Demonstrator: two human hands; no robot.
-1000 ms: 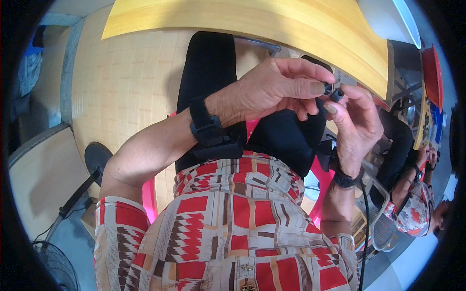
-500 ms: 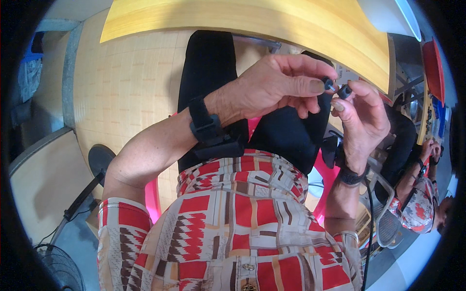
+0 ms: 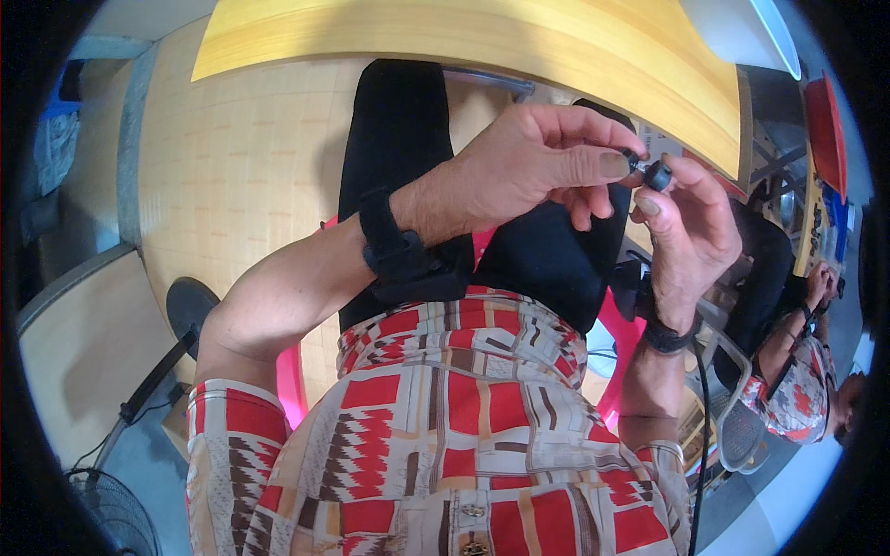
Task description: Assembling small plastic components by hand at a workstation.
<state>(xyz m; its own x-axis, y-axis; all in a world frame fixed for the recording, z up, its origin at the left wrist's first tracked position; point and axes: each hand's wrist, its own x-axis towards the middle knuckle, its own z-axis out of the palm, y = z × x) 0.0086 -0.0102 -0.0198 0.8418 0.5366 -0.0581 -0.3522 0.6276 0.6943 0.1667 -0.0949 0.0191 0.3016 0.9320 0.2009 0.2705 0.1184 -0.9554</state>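
My left hand (image 3: pixel 542 165) pinches a small black knob-like piece (image 3: pixel 631 159) between thumb and forefinger. My right hand (image 3: pixel 691 218) holds a short black cylindrical piece (image 3: pixel 658 176) at its fingertips. A thin silvery part, which looks like a screw thread, shows between the two black pieces, so they are joined or almost touching; I cannot tell which. Both hands are raised over my lap, near the front edge of the yellow wooden table (image 3: pixel 464 37). The fingers hide much of the left piece.
A pale tray or bin (image 3: pixel 746 32) stands at the table's far right corner. A red container (image 3: pixel 827 134) sits beyond it. Another person's hands (image 3: pixel 820 285) are at the far right. A grey perforated basket (image 3: pixel 742 431) is beside my right forearm, and a fan (image 3: pixel 116 510) at lower left.
The two black pieces have shifted and turned slightly, and less of the silvery part shows between them. Both hands keep their pinch in nearly the same place.
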